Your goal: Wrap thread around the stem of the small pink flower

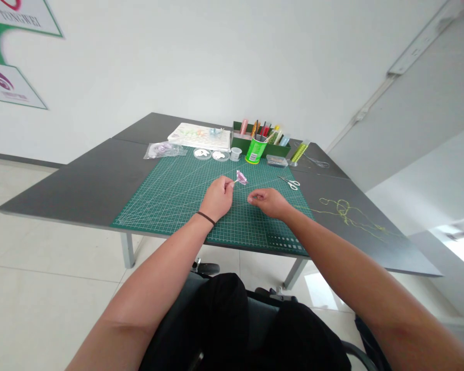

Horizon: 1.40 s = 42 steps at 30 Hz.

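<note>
My left hand (pixel 217 198) is closed on the thin stem of a small pink-purple flower (pixel 241 178), whose head sticks out past the fingertips. My right hand (pixel 268 202) hangs just beside it, its thumb and fingers drawn together in a pinch. Whether a fine thread lies in that pinch is too thin to tell. Both hands are above a green cutting mat (pixel 178 201).
Yellow-green cord (pixel 346 214) lies on the dark table (pixel 81 180) to the right. Small scissors (pixel 290 182) rest on the mat. Along the far edge stand a green pen organiser (pixel 260 147), a green cup (pixel 255 150), white papers (pixel 199 136), small dishes (pixel 202 153) and a plastic bag (pixel 164 150).
</note>
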Tool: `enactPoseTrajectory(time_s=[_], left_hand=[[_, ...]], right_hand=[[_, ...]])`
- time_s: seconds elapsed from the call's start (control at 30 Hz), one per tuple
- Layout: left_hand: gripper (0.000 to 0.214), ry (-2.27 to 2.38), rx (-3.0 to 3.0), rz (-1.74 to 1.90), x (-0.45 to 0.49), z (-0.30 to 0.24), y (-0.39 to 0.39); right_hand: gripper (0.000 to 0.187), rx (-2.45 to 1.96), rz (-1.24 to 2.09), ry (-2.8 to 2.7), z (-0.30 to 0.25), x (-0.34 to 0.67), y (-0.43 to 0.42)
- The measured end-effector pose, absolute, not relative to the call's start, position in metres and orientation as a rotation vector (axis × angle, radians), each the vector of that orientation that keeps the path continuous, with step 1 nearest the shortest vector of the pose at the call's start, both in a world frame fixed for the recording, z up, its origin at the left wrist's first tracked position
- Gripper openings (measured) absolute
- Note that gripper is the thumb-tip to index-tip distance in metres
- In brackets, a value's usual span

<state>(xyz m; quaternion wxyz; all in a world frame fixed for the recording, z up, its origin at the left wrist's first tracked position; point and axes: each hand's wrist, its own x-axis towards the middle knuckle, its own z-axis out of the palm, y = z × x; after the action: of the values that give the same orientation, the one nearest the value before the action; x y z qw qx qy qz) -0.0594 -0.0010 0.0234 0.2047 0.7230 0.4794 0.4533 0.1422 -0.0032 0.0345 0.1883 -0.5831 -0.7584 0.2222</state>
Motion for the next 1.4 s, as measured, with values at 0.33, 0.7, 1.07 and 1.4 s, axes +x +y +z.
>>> enactPoseTrajectory(time_s=[0.33, 0.7, 1.07, 1.4], left_hand=[[0.013, 1.382, 2.029, 1.243, -0.057, 0.021, 0.001], [0.014, 1.425, 2.037, 1.170, -0.056, 0.017, 0.002], [0.013, 1.409, 2.032, 1.092, -0.054, 0.015, 0.002], [0.014, 1.391, 2.078, 1.022, -0.053, 0.014, 0.000]], right_hand=[[0.024, -1.481, 0.549, -2.143, 0.040, 0.146, -0.029], [0.021, -1.424, 0.397, -2.223, 0.068, 0.139, -0.035], [0.021, -1.447, 0.277, -2.240, 0.088, 0.129, -0.031], [0.018, -1.430, 0.218, -2.286, 0.102, 0.117, -0.017]])
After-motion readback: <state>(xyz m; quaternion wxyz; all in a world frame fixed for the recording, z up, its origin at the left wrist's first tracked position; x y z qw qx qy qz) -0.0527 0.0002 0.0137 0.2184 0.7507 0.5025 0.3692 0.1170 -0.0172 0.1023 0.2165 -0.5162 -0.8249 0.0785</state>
